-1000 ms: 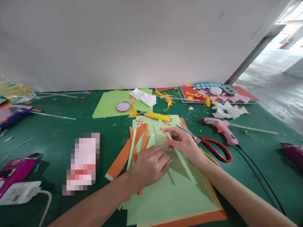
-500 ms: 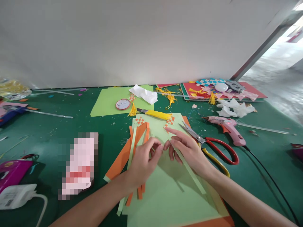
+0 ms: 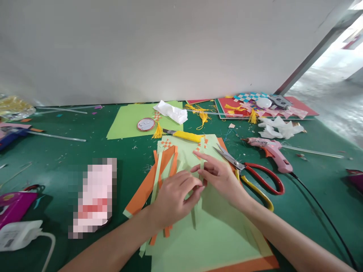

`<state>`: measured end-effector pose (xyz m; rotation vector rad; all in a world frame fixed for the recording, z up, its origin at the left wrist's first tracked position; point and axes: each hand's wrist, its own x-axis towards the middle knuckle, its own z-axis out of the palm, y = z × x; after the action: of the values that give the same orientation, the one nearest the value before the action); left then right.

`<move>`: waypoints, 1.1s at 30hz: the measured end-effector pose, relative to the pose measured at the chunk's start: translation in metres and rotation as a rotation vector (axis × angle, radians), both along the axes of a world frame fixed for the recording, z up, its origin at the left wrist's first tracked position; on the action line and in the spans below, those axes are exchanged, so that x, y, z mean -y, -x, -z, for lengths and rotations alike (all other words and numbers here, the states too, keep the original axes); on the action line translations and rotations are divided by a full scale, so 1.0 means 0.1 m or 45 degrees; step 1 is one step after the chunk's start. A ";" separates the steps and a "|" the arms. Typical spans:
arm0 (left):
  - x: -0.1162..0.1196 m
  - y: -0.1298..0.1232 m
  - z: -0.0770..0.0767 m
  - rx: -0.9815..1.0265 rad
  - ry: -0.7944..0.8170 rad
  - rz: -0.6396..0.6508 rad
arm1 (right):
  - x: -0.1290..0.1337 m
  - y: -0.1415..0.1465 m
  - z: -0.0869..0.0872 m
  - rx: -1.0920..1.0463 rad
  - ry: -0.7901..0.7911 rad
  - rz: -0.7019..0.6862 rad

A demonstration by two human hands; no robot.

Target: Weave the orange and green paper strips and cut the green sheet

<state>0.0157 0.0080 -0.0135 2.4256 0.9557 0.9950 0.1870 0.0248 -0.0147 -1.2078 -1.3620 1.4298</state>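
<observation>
A narrow light green paper strip [image 3: 202,163] stands nearly lengthwise between my hands, above a pale green sheet [image 3: 210,238]. My right hand [image 3: 219,175] pinches it between thumb and fingers. My left hand [image 3: 178,192] has thumb and index fingertip pressed together at the strip's lower part; whether they grip it is hard to make out. Left of my hands, orange strips [image 3: 146,189] and a pale green strip [image 3: 157,177] lie in a loose pile. Small orange-and-white checkered pieces [image 3: 166,143] rest at the sheet's top, beside a yellow cutter knife [image 3: 187,136].
Red-handled scissors [image 3: 263,175] and a pink glue gun [image 3: 272,151] with its cable lie at right. A blurred pink object [image 3: 95,196] and a white plug [image 3: 19,234] are at left. Tissue [image 3: 171,112] and yellow tassels [image 3: 203,118] lie behind.
The green strip has swung from a slant under my right palm to nearly upright in the view. My left hand has moved right and slightly down, closer to my right hand.
</observation>
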 end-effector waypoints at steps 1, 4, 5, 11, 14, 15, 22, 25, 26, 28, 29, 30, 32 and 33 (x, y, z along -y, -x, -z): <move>0.00 -0.01 0.01 -0.040 -0.045 0.029 | -0.01 0.00 0.03 0.021 -0.020 -0.013; -0.01 -0.02 0.03 -0.196 -0.105 0.096 | -0.04 0.00 0.12 0.186 -0.132 -0.034; -0.02 -0.02 0.04 -0.241 -0.124 0.112 | -0.05 0.00 0.14 0.260 -0.196 -0.028; -0.01 0.03 0.06 -0.496 -0.207 0.164 | -0.13 -0.13 0.08 0.874 -0.786 0.154; 0.01 0.07 0.08 -0.538 -0.265 0.189 | -0.25 -0.16 -0.05 1.102 -0.927 0.152; 0.01 0.08 0.08 -0.551 -0.293 0.193 | -0.31 -0.14 -0.10 1.176 -0.936 0.128; 0.03 0.11 0.16 -0.646 -0.328 0.139 | -0.87 0.27 -0.24 1.591 -0.892 -0.166; 0.02 0.12 0.17 -0.645 -0.328 0.130 | -1.06 0.42 -0.18 1.636 -0.868 -0.202; 0.02 0.12 0.17 -0.643 -0.322 0.131 | -1.10 0.45 -0.16 1.642 -0.867 -0.204; 0.03 0.13 0.17 -0.647 -0.303 0.139 | -1.15 0.45 -0.17 1.638 -0.873 -0.211; 0.03 0.13 0.16 -0.655 -0.292 0.145 | -1.15 0.43 -0.19 1.628 -0.877 -0.216; 0.03 0.13 0.16 -0.666 -0.282 0.151 | -1.14 0.40 -0.23 1.615 -0.878 -0.219; 0.03 0.13 0.15 -0.680 -0.266 0.159 | -1.09 0.31 -0.34 1.585 -0.882 -0.206; 0.04 0.12 0.14 -0.678 -0.261 0.160 | -1.05 0.25 -0.41 1.567 -0.886 -0.191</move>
<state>0.0033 0.0044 -0.0277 2.9593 0.8723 0.4194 0.1622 0.1299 0.0259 -1.5140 -2.4893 0.0422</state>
